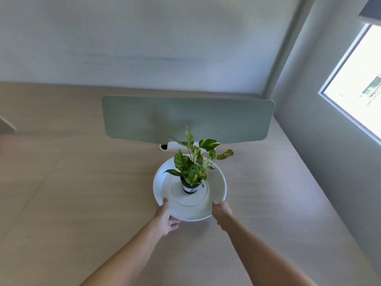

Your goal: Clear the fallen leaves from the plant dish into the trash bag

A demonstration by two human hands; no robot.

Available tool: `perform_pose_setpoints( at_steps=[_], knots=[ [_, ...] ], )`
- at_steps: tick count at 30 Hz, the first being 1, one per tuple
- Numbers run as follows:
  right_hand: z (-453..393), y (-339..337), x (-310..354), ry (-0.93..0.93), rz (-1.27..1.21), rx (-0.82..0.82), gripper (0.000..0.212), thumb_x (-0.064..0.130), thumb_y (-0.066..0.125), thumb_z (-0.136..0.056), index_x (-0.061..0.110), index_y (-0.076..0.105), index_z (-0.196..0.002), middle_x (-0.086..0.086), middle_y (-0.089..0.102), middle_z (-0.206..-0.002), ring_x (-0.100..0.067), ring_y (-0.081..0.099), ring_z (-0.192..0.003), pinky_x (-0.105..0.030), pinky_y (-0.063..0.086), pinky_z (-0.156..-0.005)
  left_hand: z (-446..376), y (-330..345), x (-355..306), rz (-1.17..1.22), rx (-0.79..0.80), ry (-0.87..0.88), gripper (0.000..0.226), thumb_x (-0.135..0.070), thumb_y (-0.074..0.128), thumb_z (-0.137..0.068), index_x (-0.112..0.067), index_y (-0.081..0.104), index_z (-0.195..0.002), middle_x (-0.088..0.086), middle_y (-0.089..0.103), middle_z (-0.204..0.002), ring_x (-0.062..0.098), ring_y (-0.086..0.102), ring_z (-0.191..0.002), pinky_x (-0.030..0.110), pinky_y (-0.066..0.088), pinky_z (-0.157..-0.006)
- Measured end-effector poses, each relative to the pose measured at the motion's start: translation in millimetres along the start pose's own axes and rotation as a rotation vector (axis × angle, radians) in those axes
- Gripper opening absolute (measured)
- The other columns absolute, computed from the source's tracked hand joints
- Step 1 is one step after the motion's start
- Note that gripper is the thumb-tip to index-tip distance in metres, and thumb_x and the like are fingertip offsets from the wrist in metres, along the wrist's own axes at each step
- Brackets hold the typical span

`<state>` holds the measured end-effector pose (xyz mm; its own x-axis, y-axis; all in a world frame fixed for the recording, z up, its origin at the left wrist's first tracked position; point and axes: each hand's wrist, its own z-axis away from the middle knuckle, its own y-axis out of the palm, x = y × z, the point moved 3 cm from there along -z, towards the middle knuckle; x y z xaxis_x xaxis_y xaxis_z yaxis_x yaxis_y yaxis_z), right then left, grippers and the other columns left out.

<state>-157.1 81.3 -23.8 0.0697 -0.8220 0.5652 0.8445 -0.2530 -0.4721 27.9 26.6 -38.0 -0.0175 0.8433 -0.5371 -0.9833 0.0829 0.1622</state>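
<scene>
A round white dish (pixel 218 182) rests on a light wooden desk (pixel 82 182). In its middle stands a small black pot (pixel 190 187) with a green and yellow leafy plant (pixel 193 162); some leaves have brown patches. My left hand (pixel 167 217) grips the dish's near-left rim, thumb on top and fingers underneath. At the near-right rim my right hand (pixel 221 213) holds the dish in the same way. No loose leaves show on the dish, and no trash bag is in view.
A grey-green divider panel (pixel 185 118) stands upright behind the dish on a white clamp (pixel 171 145). A wall runs along the desk's right edge, with a bright window (pixel 358 85) in it.
</scene>
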Motion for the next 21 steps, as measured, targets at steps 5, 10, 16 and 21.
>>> perform_pose_setpoints(
  at_steps=[5,10,16,21],
  knots=[
    [-20.5,10.9,19.7,0.048,-0.122,-0.001,0.028,0.028,0.04,-0.085,0.01,0.052,-0.103,-0.007,0.049,-0.078,-0.019,0.042,-0.056,-0.024,0.038,-0.055,-22.0,-3.1,-37.5,0.029,0.015,0.008,0.063,-0.056,0.028,-0.093,-0.014,0.034,-0.141,0.017,0.049,-0.141,0.038,0.05,-0.126,0.048,0.035,-0.109],
    [-27.6,12.9,40.2,0.024,-0.212,0.002,0.036,0.02,0.044,-0.089,0.002,0.057,-0.117,-0.009,0.05,-0.089,-0.019,0.045,-0.066,-0.032,0.042,-0.067,-32.3,-1.5,-61.5,0.075,0.03,0.036,0.062,-0.051,0.031,-0.096,-0.016,0.026,-0.147,0.008,0.034,-0.153,0.035,0.038,-0.137,0.049,0.034,-0.11],
    [-24.9,7.0,38.6,-0.019,-0.165,0.093,0.036,0.021,0.047,-0.09,0.006,0.055,-0.122,-0.015,0.059,-0.099,-0.023,0.053,-0.088,-0.036,0.048,-0.08,-10.0,0.7,-60.9,0.086,0.011,0.105,0.06,-0.045,0.031,-0.098,-0.017,0.02,-0.149,0.004,0.023,-0.158,0.029,0.031,-0.142,0.05,0.031,-0.114],
    [-7.7,-30.5,37.8,-0.256,-0.178,0.131,0.047,0.018,0.058,-0.088,0.008,0.05,-0.133,-0.004,0.052,-0.089,-0.017,0.048,-0.069,-0.032,0.043,-0.07,18.6,-12.1,-16.3,-0.014,-0.134,0.219,0.05,-0.042,0.034,-0.098,-0.017,0.034,-0.141,0.005,0.044,-0.142,0.024,0.053,-0.12,0.042,0.048,-0.091]
  ],
)
